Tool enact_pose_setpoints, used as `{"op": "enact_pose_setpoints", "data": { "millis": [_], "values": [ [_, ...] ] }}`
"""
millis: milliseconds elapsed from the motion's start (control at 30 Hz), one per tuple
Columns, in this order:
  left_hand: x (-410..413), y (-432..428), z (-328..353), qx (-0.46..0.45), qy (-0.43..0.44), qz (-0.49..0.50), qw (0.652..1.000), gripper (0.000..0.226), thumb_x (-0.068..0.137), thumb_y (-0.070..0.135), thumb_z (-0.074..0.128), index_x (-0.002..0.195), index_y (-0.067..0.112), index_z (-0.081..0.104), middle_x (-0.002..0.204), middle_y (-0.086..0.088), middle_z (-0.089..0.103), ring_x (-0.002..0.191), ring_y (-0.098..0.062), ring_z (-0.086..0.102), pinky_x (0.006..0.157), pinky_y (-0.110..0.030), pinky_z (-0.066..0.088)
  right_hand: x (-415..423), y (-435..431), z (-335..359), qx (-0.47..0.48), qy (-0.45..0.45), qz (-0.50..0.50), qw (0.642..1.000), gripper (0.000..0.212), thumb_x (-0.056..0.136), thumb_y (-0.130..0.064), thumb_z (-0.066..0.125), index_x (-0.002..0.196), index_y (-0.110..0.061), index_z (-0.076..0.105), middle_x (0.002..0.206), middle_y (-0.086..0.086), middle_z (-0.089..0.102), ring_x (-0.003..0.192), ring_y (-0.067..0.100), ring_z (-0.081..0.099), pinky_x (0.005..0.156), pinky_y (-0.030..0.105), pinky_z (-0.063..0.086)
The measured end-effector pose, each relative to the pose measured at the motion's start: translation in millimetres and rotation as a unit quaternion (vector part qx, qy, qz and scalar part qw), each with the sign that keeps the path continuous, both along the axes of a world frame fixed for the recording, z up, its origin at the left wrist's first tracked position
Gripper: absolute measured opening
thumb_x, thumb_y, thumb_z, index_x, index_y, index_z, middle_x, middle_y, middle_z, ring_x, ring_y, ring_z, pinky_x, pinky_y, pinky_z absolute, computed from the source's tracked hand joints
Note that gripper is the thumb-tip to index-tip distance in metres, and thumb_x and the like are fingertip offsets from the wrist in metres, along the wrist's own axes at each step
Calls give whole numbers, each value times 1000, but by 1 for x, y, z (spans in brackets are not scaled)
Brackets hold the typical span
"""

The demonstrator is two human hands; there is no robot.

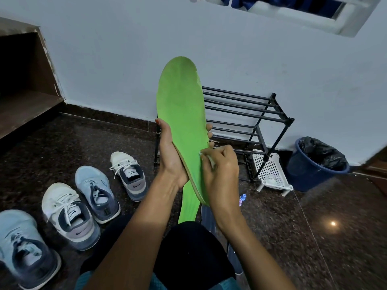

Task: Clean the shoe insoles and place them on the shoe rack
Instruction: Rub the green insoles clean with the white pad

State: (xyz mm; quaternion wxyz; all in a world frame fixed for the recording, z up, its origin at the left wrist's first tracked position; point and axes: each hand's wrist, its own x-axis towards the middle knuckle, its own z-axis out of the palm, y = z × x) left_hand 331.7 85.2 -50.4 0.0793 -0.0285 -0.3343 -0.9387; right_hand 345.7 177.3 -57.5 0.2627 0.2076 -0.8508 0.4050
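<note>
Left grip (170, 155) around green insole (180, 97); right grip (222, 165) tight on white wad (212, 162)

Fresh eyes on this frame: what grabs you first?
The bright green insole, held upright at centre by the left hand, while the right hand pinches a white cloth against its lower edge. Next, four sneakers lined up on the dark floor at left, and the black rack against the wall behind the insole.
</note>
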Motion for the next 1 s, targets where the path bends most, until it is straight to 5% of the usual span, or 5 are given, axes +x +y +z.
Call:
{"op": "enact_pose_setpoints", "data": {
  "millis": [300,567,833,1000],
  "values": [
    [1,-2,4,3,11,16,1000,91,89,73,8,101,1,63,88,-15,64,72,-22,60,64,-31,52,30,-2,-7,-66,-58,91,992,14,84,-1,61,94,-3,70,79,-9,46,76,1,47,66,4,34],
    [1,-1,-1,-21,-4,10,1000,92,88,72,7,112,2,62,94,-15,68,81,-23,63,73,-34,54,-3,0,5,-35,-25,2,999,13,85,-1,60,95,-2,68,84,-2,45,81,19,51,70,18,36],
    [0,0,4,17,12,15,1000,91,88,73,9,103,0,62,89,-15,62,73,-22,59,64,-31,51,20,-2,-6,-51,-39,75,995,14,84,1,61,95,-1,69,82,1,50,78,10,51,67,4,36],
    [-1,0,0,-1,3,6,1000,91,87,74,9,108,2,62,93,-16,65,77,-24,61,69,-34,52,5,0,1,-27,-10,38,999,13,84,1,61,94,0,69,83,0,47,80,18,52,69,11,36]
  ]
}}
